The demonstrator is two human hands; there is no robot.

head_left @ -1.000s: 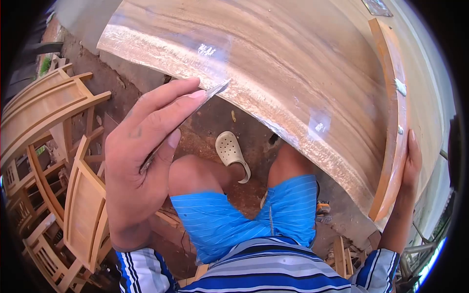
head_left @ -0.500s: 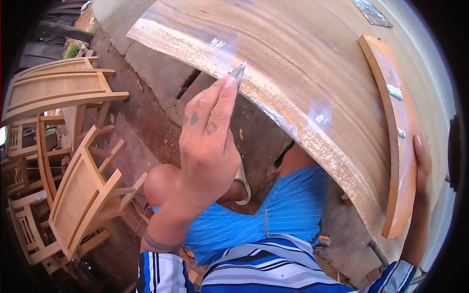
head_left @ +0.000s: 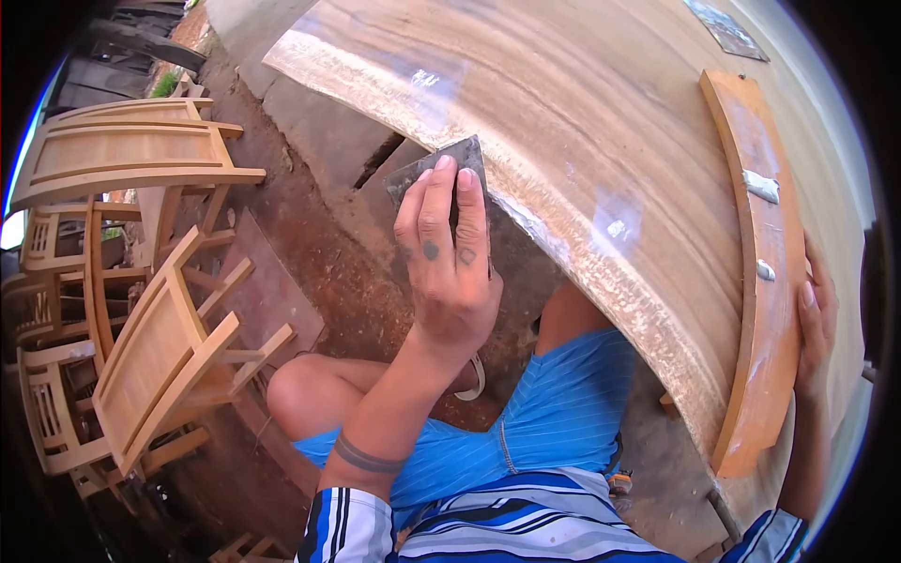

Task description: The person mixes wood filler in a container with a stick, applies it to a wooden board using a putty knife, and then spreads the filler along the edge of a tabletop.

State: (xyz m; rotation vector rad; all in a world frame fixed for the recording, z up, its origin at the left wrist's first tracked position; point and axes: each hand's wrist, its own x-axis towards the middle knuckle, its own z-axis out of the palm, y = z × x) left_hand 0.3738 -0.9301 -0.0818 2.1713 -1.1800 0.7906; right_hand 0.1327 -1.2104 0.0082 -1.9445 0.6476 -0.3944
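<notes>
My left hand [head_left: 449, 258] pinches a thin, dark, flat scraper blade [head_left: 432, 169], with several fingers lying across its broad face. The blade's upper corner overlaps the pale, rough front edge of a large wooden slab [head_left: 563, 159]. A whitish filled strip [head_left: 530, 225] runs along that edge. At the right, my right hand [head_left: 817, 324] rests against the outer side of a curved wooden board [head_left: 751, 375], fingers stretched along it. Two lumps of white putty [head_left: 761, 186] sit on this board, which lies over the slab.
Unfinished wooden chairs [head_left: 155, 347] stand stacked on the left. A small picture-like card [head_left: 727, 28] lies on the slab's far side. My bent legs [head_left: 319, 394] are below the slab's edge, over a cracked, dirty floor [head_left: 328, 253].
My left hand has turned the scraper blade from edge-on to broad face showing, and sits slightly lower and to the right. My right hand shows more fingers beside the curved board.
</notes>
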